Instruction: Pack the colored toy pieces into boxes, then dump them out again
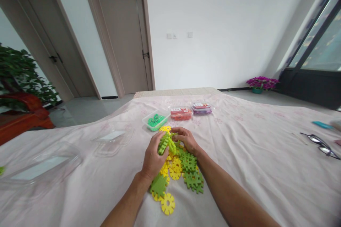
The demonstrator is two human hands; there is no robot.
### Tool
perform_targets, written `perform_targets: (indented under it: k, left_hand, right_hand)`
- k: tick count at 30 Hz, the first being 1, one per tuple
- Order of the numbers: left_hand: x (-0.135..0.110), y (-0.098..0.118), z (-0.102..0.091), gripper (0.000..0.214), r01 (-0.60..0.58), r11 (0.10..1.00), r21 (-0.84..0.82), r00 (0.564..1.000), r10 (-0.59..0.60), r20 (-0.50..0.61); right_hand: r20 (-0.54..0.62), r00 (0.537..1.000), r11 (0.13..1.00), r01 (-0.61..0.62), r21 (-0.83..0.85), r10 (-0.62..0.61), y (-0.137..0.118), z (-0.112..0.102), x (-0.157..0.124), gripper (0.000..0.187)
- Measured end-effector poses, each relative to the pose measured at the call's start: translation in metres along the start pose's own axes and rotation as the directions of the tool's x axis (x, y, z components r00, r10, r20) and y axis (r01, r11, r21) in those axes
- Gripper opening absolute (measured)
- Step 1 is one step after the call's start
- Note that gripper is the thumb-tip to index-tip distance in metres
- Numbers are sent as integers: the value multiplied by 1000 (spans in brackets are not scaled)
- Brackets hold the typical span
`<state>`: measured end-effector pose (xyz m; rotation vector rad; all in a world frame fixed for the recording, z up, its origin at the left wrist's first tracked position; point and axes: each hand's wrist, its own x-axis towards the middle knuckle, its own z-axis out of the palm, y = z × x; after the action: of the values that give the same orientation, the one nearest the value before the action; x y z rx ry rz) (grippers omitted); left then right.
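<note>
My left hand (154,156) is closed around several light green interlocking building pieces (163,145). Close beside it, my right hand (188,141) curls its fingers at the same bunch; its fingertips are partly hidden, so what they pinch is unclear. Beneath and between the hands lies a pile of yellow notched discs (176,166) mixed with darker green lattice squares (188,162). One yellow disc (167,204) lies at the pile's near edge, next to a solid green piece (159,185).
Beyond the hands stand a clear tub of green pieces (156,120), a red-filled box (181,113) and a purple-filled box (201,109). Clear plastic lids (113,136) and a larger clear container (42,168) lie left. Eyeglasses (321,145) rest far right on the pink-white cloth (239,156).
</note>
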<state>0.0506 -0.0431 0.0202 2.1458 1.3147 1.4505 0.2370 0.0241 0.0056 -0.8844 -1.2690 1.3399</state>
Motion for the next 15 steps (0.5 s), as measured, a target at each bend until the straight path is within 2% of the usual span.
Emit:
perform_targets:
  k: [4,7,12,15]
  left_hand:
    - [-1,-15,3,49,52,995,88,999,-51,-5]
    - [-1,-23,6,45,102,984,146,995,-104,3]
    - [0,-25,8,42,191,966,177,976,-205,69]
    - [-1,-23,9,40,187,967,175,974,-205,94]
  right_hand:
    - [-40,999,999,-33,-7,33,4,-1,1,35]
    - [-69,998,998,-8,-59,4,9,-2,3,32]
    - [-180,977,962,61,-266,-112,15,-6,7,31]
    - [-161,980,930,49,-365,-115,16,-8,9,36]
